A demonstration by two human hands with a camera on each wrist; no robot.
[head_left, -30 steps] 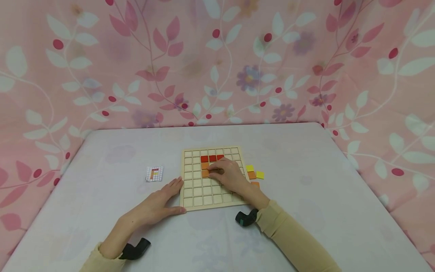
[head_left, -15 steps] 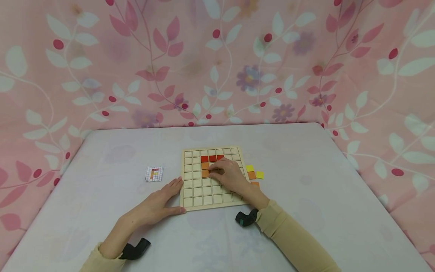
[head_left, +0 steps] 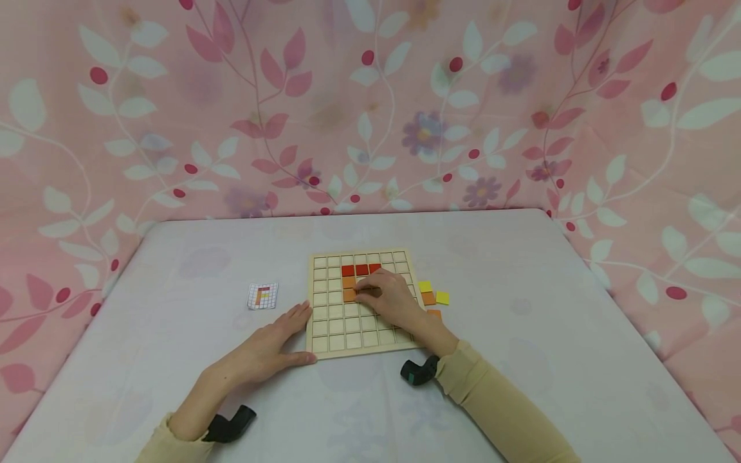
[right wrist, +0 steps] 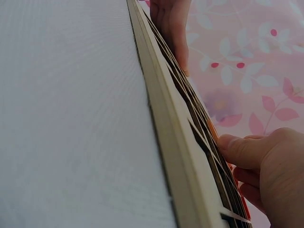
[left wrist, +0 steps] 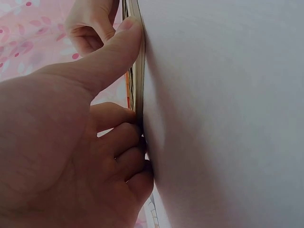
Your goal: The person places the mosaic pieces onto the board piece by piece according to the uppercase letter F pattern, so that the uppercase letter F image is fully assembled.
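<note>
A wooden grid board lies on the table. Three red tiles form a row in its upper part, with orange tiles in a column below the leftmost one. My right hand is over the board, thumb and forefinger pinching at the lower orange tile; the cells under the palm are hidden. In the right wrist view the thumb meets the board's surface. My left hand rests at the board's lower left corner, fingers along its left edge and thumb against the front edge.
A small paper card with a coloured F-shaped grid pattern lies left of the board. Loose yellow tiles and orange tiles lie by its right edge, partly behind the right hand. A floral curtain hangs behind the table.
</note>
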